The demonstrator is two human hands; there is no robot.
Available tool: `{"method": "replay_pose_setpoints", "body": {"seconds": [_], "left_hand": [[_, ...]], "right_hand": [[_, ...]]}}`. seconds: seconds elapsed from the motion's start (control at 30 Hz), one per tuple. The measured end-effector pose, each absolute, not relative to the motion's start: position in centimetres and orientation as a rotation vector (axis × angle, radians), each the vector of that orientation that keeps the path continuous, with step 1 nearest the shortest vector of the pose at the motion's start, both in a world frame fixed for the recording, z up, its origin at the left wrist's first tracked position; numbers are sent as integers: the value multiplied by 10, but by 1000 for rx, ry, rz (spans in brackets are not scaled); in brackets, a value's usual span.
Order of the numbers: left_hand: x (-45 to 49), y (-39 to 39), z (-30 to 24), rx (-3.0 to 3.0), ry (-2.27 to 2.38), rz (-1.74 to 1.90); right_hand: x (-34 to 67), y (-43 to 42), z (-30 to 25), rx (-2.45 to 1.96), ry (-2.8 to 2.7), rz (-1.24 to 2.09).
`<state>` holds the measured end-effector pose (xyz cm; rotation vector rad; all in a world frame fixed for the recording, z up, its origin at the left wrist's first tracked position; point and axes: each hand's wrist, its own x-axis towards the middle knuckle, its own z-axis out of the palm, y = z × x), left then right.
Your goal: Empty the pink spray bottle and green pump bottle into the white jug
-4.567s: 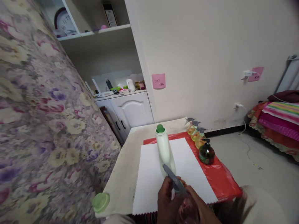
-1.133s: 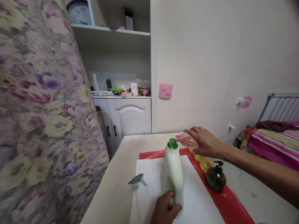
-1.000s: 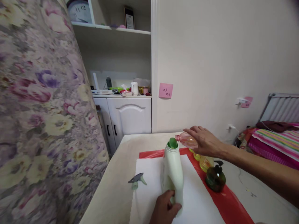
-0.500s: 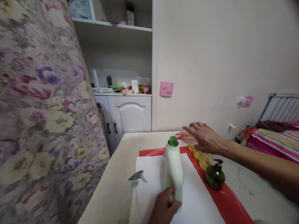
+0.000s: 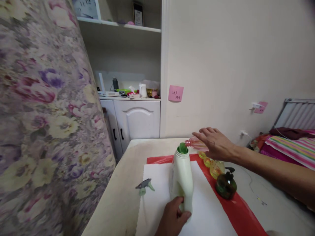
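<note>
A tall pale green jug [image 5: 183, 173] stands uncapped on a white sheet [image 5: 157, 196], a green funnel-like piece [image 5: 182, 148] in its mouth. My left hand [image 5: 173, 216] is closed around the lower part of the jug's handle. Up at the right, my right hand [image 5: 214, 142] grips a clear pink bottle [image 5: 195, 143], tipped on its side. The bottle's neck points left, right at the green piece. My fingers hide the bottle's base. To the left lies a spray trigger head [image 5: 145, 186], grey and green, its thin tube on the sheet.
A dark green pump bottle [image 5: 226, 186] and a yellow transparent bottle [image 5: 217, 169] stand on the red sheet [image 5: 240, 213] to the right. A floral curtain [image 5: 49, 124] hangs at the left of the table. Behind is a white cabinet [image 5: 137, 121]; a bed [image 5: 292, 144] is at far right.
Almost nothing differs. The camera view shifts very slightly; both hands keep their holds, and the pink bottle stays tipped at the jug's mouth.
</note>
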<state>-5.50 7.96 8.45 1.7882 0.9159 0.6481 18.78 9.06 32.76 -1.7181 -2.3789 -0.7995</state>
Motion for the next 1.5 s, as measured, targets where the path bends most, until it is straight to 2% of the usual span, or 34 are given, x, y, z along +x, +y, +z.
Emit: {"method": "replay_pose_setpoints", "body": {"seconds": [1.5], "left_hand": [[-57, 77, 92, 1828, 939, 640]], "right_hand": [[186, 88, 333, -1674, -2388, -888]]}}
